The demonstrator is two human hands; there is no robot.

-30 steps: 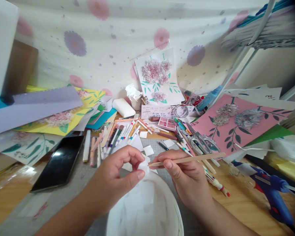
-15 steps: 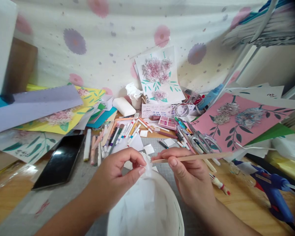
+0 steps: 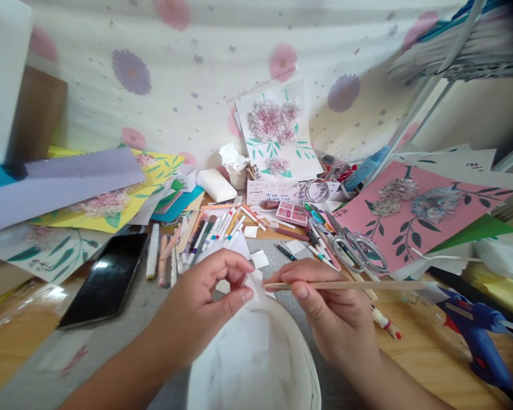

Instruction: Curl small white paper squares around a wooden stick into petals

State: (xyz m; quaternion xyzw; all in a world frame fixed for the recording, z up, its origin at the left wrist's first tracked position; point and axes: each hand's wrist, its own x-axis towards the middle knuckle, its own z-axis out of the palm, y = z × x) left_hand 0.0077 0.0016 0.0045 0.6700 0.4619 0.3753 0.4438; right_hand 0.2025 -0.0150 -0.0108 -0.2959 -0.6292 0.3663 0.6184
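Observation:
My left hand (image 3: pixel 205 302) pinches a small piece of white tissue paper (image 3: pixel 256 286) between thumb and forefinger, just above the far rim of a white bowl (image 3: pixel 301 353) that holds more white paper squares. My right hand (image 3: pixel 331 316) grips a thin wooden stick (image 3: pixel 350 285) lying nearly level, its left tip close to the pinched paper. Both hands are closed on what they hold.
A black phone (image 3: pixel 106 279) lies left of my hands. Markers and pens (image 3: pixel 209 233) are strewn behind them, with scissors (image 3: pixel 359 250) and a pink flower card (image 3: pixel 410 210) to the right. A blue glue gun (image 3: pixel 474 336) rests on the wooden tabletop at right. A white flower card (image 3: pixel 277 134) leans on the curtain.
The stick has tilted from slightly raised at its right end to nearly level. My left hand has shifted a little with the pinched paper.

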